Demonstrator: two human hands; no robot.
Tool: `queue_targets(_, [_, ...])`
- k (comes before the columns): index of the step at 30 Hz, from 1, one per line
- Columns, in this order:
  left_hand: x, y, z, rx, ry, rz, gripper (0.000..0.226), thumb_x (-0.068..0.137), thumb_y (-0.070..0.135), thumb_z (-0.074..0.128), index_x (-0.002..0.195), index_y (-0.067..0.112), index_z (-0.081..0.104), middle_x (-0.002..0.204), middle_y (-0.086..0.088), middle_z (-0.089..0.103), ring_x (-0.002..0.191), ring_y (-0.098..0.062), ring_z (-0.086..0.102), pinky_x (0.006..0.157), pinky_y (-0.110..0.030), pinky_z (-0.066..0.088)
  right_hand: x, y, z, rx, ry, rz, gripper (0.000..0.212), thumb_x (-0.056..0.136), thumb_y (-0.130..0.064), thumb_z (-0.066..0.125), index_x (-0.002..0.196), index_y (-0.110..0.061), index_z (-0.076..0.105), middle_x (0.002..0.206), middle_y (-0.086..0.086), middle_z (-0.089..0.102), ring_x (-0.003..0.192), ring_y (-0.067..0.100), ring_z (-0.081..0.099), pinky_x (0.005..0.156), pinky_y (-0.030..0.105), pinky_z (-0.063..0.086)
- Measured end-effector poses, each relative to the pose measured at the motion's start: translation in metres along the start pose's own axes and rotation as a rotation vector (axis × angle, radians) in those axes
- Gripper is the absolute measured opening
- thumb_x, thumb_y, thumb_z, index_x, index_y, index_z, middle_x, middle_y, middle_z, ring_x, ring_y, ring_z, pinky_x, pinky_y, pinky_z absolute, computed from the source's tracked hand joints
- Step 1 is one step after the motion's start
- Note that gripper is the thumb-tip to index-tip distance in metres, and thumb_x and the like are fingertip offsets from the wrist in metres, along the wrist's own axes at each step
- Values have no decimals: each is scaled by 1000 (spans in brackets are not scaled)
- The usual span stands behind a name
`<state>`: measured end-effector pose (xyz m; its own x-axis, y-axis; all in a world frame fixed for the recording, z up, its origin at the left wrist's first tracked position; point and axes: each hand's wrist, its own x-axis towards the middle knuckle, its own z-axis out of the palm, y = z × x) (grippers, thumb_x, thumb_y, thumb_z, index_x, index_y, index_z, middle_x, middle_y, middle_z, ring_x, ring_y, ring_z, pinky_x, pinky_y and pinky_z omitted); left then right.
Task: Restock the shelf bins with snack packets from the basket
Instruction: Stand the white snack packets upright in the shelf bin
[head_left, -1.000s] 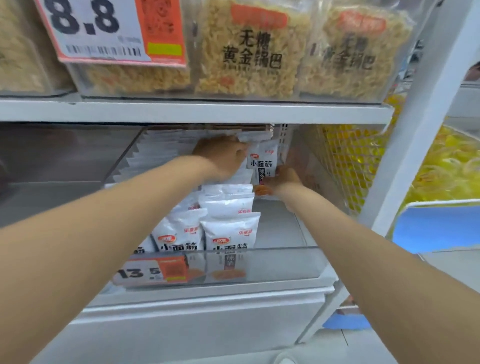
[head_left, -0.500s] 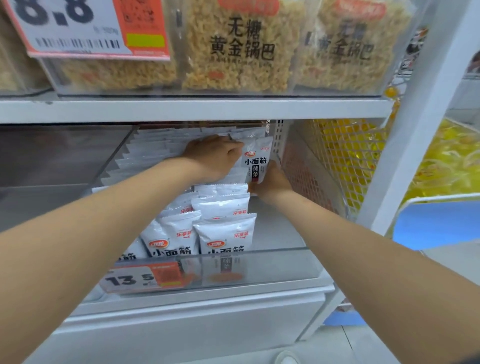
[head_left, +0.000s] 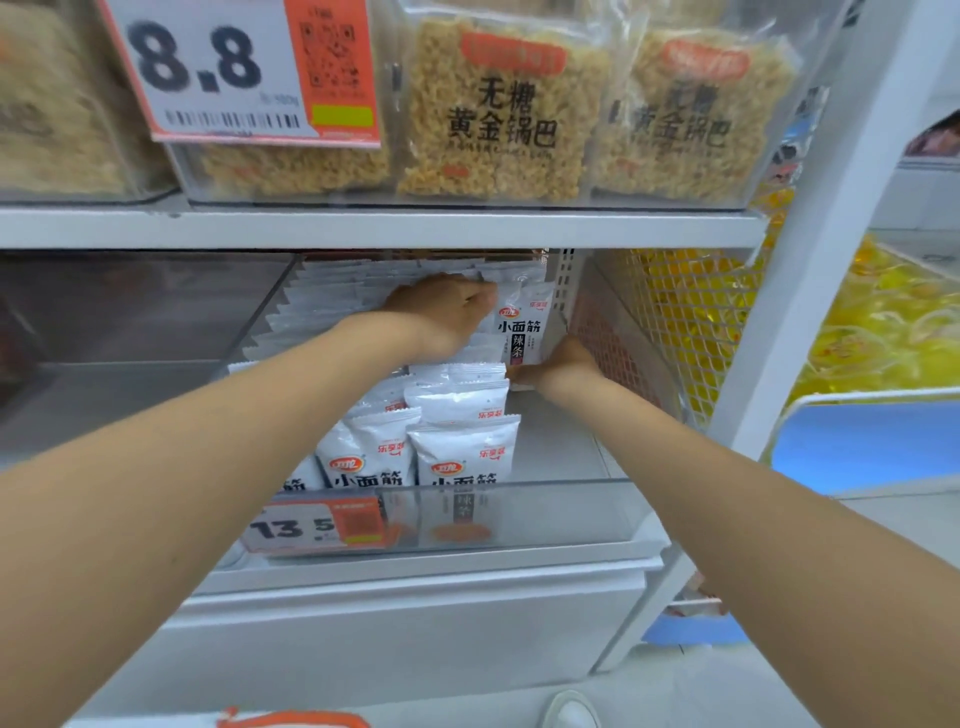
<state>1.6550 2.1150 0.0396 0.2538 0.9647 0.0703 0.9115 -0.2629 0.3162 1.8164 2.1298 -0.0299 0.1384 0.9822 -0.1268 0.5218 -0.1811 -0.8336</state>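
Note:
A clear shelf bin (head_left: 571, 512) holds rows of white snack packets (head_left: 462, 452) with red logos and black lettering. At the back right of the bin stands one upright white packet (head_left: 522, 325). My left hand (head_left: 441, 314) grips its top edge with curled fingers and also presses against the stacked packets behind. My right hand (head_left: 558, 366) holds the packet's bottom right corner. An orange rim of the basket (head_left: 291, 719) shows at the bottom edge.
An upper shelf (head_left: 395, 226) carries clear bags of golden rice crackers (head_left: 501, 111) and an 8.8 price tag (head_left: 244, 73). A 13.5 tag (head_left: 317, 525) hangs on the bin front. A white wire mesh panel (head_left: 675, 317) and white upright post (head_left: 810, 249) stand right.
The upright packet has been lifted and set straighter at the back of the bin. My right hand shifted to its bottom corner while my left hand stayed at its top.

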Motion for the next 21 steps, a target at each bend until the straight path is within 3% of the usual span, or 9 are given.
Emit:
queue_targets(3, [-19, 1, -5, -32, 19, -41, 46, 102, 50, 26, 141, 35, 45, 148, 4, 45, 133, -24, 43, 109, -38, 35, -21, -6, -12, 39, 49, -92, 46, 87, -14, 70, 128, -3, 53, 116, 9, 64, 98, 19, 60, 66, 21, 45])
queue_targets(6, [-47, 2, -11, -111, 105, -34, 39, 101, 44, 38, 131, 28, 56, 138, -1, 55, 125, -26, 51, 105, -38, 41, -54, -18, -27, 3, 119, -194, 35, 96, -16, 54, 129, -8, 48, 108, 5, 61, 88, 17, 57, 68, 21, 38])
queue_targets(9, [-78, 1, -14, -66, 245, -42, 29, 97, 36, 48, 117, 23, 63, 122, -5, 64, 114, -28, 57, 97, -42, 45, -94, -33, -32, 58, 146, -276, 14, 98, -18, 49, 112, -16, 51, 92, -2, 56, 85, 17, 61, 61, 22, 42])
queue_targets(12, [-116, -2, -13, -147, 408, -102, 10, 91, 24, 55, 98, 19, 59, 100, -4, 64, 97, -29, 58, 82, -43, 49, -125, -40, -20, 17, 180, -405, 22, 94, -19, 55, 115, -12, 58, 101, 0, 59, 96, 19, 59, 80, 27, 45])
queue_targets(14, [-145, -7, -12, -236, 469, -163, 7, 87, 18, 56, 88, 21, 50, 87, -1, 60, 83, -26, 57, 73, -42, 48, -142, -37, -4, -104, 309, -554, 16, 87, -16, 59, 102, -10, 64, 101, 3, 60, 100, 23, 56, 87, 34, 41])
queue_targets(17, [-191, -18, -13, -242, 525, -200, 8, 83, 14, 53, 84, 19, 47, 74, 3, 58, 72, -24, 56, 65, -39, 45, -170, -32, 27, -225, 413, -761, 5, 81, -15, 61, 84, -13, 64, 90, 3, 61, 91, 25, 54, 82, 32, 34])
queue_targets(21, [-246, -39, -9, -139, 519, -164, 13, 80, 16, 55, 78, 22, 45, 70, 4, 58, 72, -26, 55, 63, -39, 45, -208, -25, 75, -206, 264, -926, 4, 78, -13, 61, 82, -11, 61, 81, 3, 58, 81, 24, 52, 75, 29, 36])
